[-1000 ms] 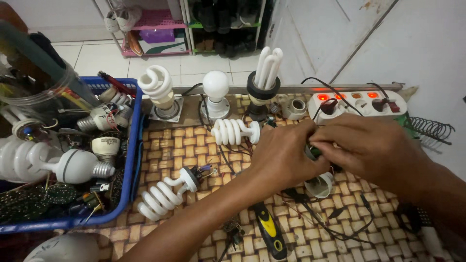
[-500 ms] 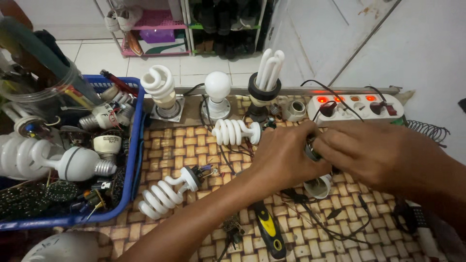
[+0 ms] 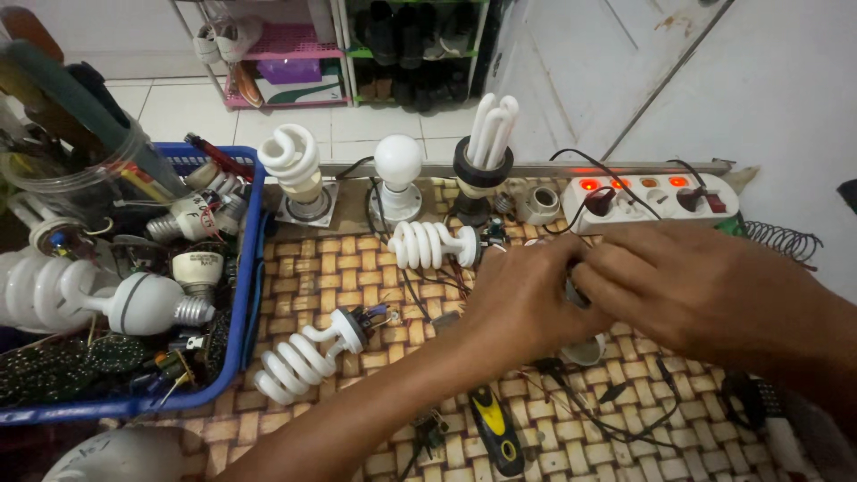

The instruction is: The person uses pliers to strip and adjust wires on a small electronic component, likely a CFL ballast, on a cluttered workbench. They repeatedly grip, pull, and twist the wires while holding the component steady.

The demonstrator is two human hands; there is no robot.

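Small grey part [image 3: 574,292], probably a lamp base or its board, sits pinched between both hands over the woven mat [image 3: 357,259], centre-right. Mostly hidden by fingers, so can't tell exactly what it is.

Left hand [image 3: 527,299] is curled around it from the near side, fingers closed on it. Right hand [image 3: 687,286] comes in from the right, fingertips pressed on the same part. Both look clamped on it; actual contact points are out of sight.

My read on doing this well: keep the left as the steady hold and let the right do the fine work, low over the mat so nothing drops far. Thin black wires [image 3: 589,406] trail just under the hands, so keep them from snagging. White cup-shaped housing [image 3: 585,351] sits just below the hands.

Around: loose spiral bulb [image 3: 433,244] lying just left of the hands, another spiral bulb [image 3: 303,355] nearer the blue crate [image 3: 250,268], which is full of old bulbs and boards. Yellow-black tool [image 3: 495,431] near the front. At the back, three lamps standing in holders and a white power strip [image 3: 656,198] with red switches lit, so it's probably live.

Room: white tile floor, shoe rack [image 3: 348,54] behind, white door to the right.
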